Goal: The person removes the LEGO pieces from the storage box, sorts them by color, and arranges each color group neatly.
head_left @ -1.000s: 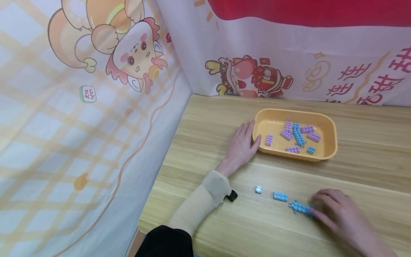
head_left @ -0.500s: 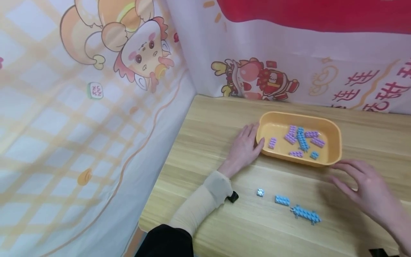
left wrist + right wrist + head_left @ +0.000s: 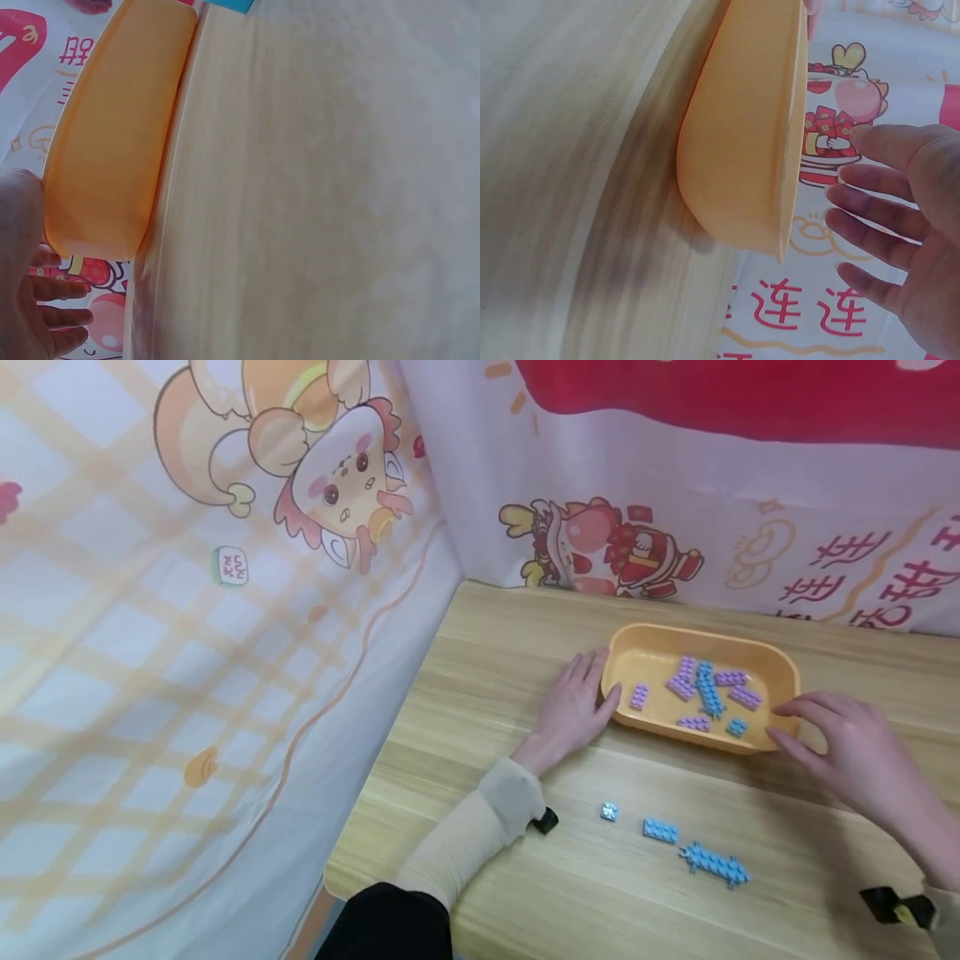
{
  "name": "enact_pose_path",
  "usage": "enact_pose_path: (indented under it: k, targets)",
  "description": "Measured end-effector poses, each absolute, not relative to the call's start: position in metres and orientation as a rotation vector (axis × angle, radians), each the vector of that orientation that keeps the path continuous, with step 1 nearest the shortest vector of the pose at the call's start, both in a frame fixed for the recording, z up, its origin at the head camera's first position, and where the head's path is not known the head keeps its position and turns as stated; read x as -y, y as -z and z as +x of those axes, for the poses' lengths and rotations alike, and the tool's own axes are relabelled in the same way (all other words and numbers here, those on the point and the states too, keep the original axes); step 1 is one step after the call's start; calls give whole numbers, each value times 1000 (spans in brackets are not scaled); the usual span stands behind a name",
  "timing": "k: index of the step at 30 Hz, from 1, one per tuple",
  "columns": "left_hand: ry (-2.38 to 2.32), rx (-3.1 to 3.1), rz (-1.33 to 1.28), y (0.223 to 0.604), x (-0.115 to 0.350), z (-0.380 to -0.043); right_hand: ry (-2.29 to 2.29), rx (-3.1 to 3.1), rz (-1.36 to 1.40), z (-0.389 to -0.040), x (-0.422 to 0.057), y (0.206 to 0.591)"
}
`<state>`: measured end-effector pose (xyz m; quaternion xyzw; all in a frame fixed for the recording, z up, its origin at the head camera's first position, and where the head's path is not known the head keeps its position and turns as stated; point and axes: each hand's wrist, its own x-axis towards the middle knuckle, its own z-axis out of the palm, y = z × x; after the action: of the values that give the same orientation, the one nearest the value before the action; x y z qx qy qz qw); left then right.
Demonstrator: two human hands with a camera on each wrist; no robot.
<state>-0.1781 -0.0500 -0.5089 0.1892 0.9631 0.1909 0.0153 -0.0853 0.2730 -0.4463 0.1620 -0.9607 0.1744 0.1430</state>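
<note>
Tabletop (image 3: 465, 693): orange tray (image 3: 705, 641) between left grip (image 3: 566, 710) and right grip (image 3: 855, 752). I judge the step as reaching to the tray; next move calls for a firm rim hold or a brick pinch. Left grip loosely spread, touching tray end. Right grip part-open, nothing held, at opposite rim, contact unclear. Blue strip (image 3: 715, 864) on right grip's near side; small blue square (image 3: 609, 812) nearer left grip

Now, on the white back curtain (image 3: 720, 477), red characters (image 3: 778, 304) are reading 连连, while more red lettering (image 3: 926, 578) is slanting out of view; a small left-hand tile print (image 3: 232, 566) is proving illegible.
</note>
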Motion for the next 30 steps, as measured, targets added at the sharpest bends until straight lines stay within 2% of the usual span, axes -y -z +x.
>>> enact_pose_path:
  k: [15, 30]
  targets:
    - [-591, -2996, 582, 509, 49, -175, -553, 2989, 415, -118, -258, 457]
    - [-566, -3005, 573, 507, 50, -176, -478, 3137, 557, -155, -253, 476]
